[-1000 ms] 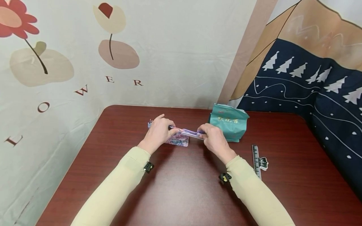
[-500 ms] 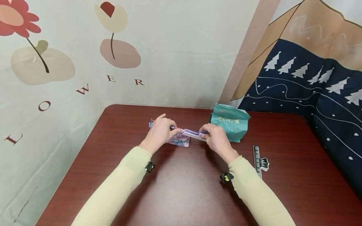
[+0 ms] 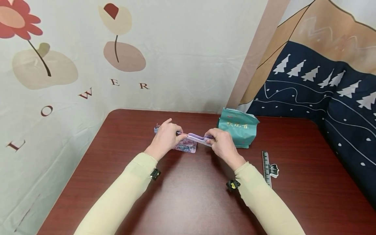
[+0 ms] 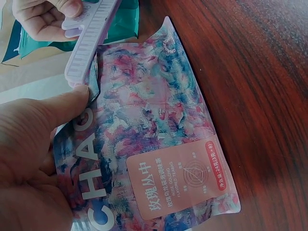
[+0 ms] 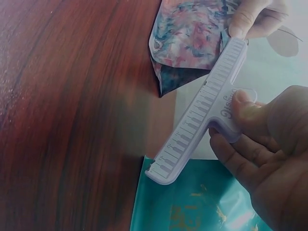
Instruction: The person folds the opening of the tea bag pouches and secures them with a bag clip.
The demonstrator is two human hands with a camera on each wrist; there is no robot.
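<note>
My left hand grips the folded top edge of a tea pouch, printed in pink and blue swirls with a pink label. Thumb and fingers of my right hand pinch the handle tabs of a lilac sheet-music clip patterned with piano keys. The clip is angled, and its far end overlaps the pouch's top edge right at my left thumb, as the left wrist view shows. Most of the clip's length extends beyond the pouch's corner, over the teal bag in the right wrist view. In the head view my left hand hides much of the pouch.
A teal bag with gold characters stands just behind my right hand. To the right of my right forearm lies a black piano-key clip on the dark red table. A printed cloth hangs behind the table's back edge.
My right hand has shifted slightly left with the lilac clip, bringing its end closer to my left thumb. My left hand and the pouch stay nearly in place.
</note>
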